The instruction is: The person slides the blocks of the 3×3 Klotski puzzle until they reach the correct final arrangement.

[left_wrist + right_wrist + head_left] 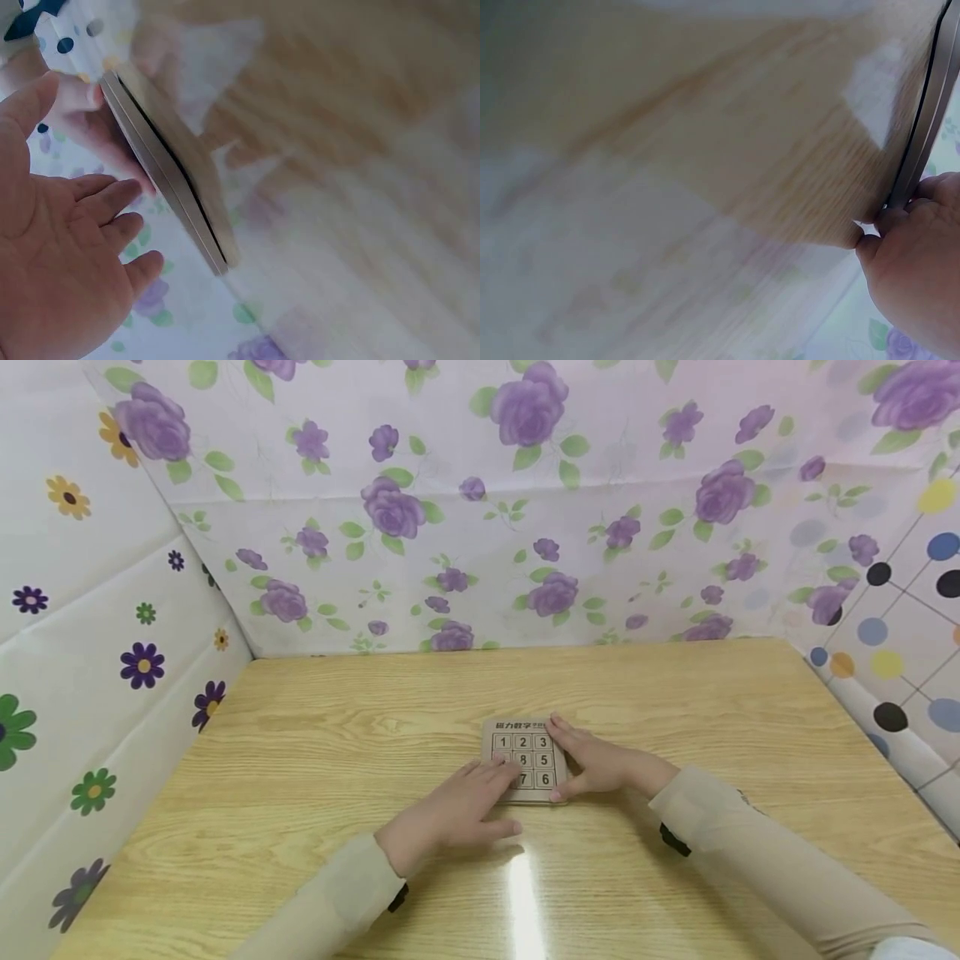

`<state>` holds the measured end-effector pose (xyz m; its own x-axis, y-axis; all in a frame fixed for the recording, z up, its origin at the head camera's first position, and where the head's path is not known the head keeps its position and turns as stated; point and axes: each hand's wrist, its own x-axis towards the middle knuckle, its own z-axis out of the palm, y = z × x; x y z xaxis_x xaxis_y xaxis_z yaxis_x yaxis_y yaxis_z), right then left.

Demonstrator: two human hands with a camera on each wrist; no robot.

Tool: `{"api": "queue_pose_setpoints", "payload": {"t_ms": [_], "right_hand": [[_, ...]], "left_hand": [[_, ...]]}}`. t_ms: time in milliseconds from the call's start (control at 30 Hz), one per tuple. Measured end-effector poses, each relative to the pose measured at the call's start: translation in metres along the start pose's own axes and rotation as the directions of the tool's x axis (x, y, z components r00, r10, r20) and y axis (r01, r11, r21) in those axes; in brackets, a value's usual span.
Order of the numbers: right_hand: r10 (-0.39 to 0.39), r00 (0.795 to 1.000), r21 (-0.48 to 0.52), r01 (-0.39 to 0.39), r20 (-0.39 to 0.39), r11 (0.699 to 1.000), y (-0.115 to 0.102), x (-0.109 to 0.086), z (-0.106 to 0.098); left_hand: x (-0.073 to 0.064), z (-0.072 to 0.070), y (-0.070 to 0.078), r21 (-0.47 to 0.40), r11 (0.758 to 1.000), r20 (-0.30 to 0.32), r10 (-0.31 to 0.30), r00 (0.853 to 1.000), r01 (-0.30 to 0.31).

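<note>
A flat, square number slide puzzle (533, 759) lies on the wooden table, with several numbered tiles set in its frame and dark lettering along the top. My left hand (467, 806) reaches over its left side, fingers extended across the lower left tiles and hiding some of them. The left thumb stays apart, off the near edge. On the other side my right hand (596, 763) holds the right edge, its fingers at the far corner and its thumb at the near corner. Seen edge-on in the left wrist view, the puzzle (166, 172) shows a thin layered side.
The wooden table (360, 710) extends around the puzzle and reflects a bright light streak near the front. Purple-flowered cloth (450, 543) hangs behind the far edge. Patterned cloths also border the left and right sides.
</note>
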<state>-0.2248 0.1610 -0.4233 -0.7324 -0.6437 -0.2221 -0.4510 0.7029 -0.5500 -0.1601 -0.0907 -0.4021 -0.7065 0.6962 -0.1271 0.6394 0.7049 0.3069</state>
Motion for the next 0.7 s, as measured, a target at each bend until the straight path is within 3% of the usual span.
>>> {"api": "queue_pose_setpoints", "payload": {"t_ms": [200,400,700], "right_hand": [[-0.001,1.0,0.003,0.001,-0.005,1.0,0.0,0.0,0.001],[-0.011,1.0,0.009,0.011,-0.007,1.0,-0.001,-0.002,0.001],[0.013,1.0,0.015,-0.013,0.0,1.0,-0.003,-0.002,-0.001]], "left_hand": [[0.002,0.005,0.009,0.046,0.997,0.015,0.065,0.998,-0.066],[-0.001,0.003,0.011,0.059,0.998,0.049,0.008,0.999,-0.011],[-0.013,-0.006,0.005,0.038,0.998,0.047,-0.06,0.997,0.059]]}}
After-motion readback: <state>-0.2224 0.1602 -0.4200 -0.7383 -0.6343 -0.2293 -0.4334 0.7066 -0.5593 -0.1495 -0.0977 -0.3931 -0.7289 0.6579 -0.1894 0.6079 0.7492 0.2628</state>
